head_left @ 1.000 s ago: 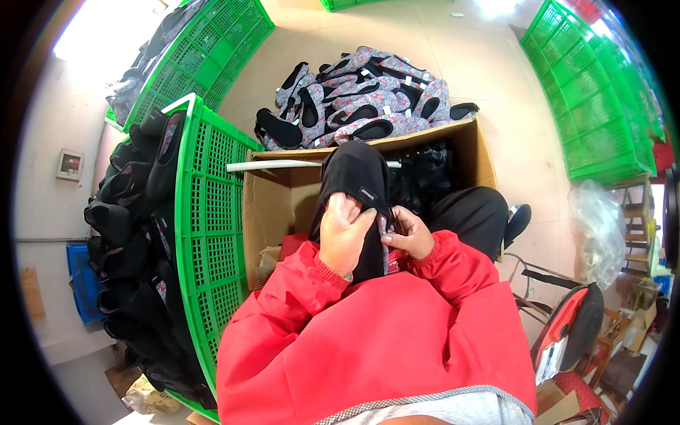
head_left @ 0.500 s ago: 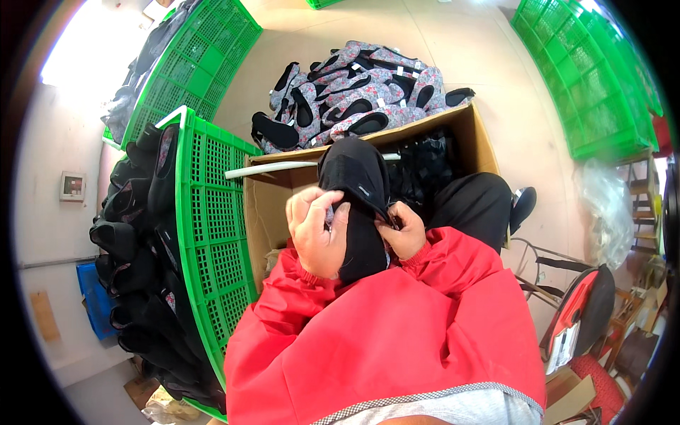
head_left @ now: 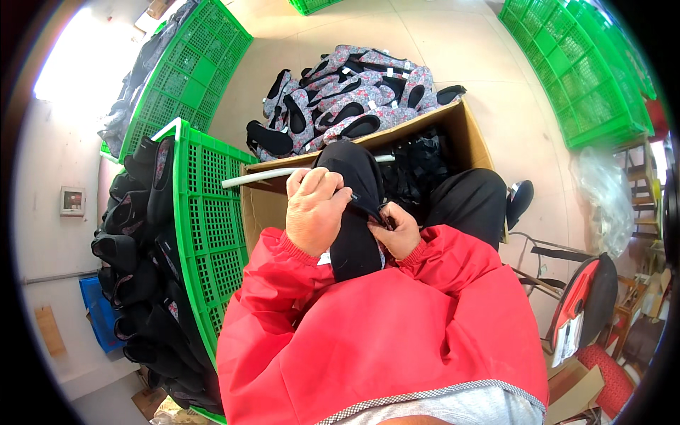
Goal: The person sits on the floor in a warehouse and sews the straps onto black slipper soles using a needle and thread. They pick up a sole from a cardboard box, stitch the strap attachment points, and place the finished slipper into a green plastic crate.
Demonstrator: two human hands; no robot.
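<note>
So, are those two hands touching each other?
Apart: the head view shows a gap between the left hand and the right hand, with black fabric visible between them.

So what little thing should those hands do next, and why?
Maybe tug gently apart: the left hand and right hand both pinch the black slipper, and its edge runs between them, so a small pull might straighten it.

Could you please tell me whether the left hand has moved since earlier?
Yes, the left hand has moved leftward and forward, judged against the nearest green crate.
</note>
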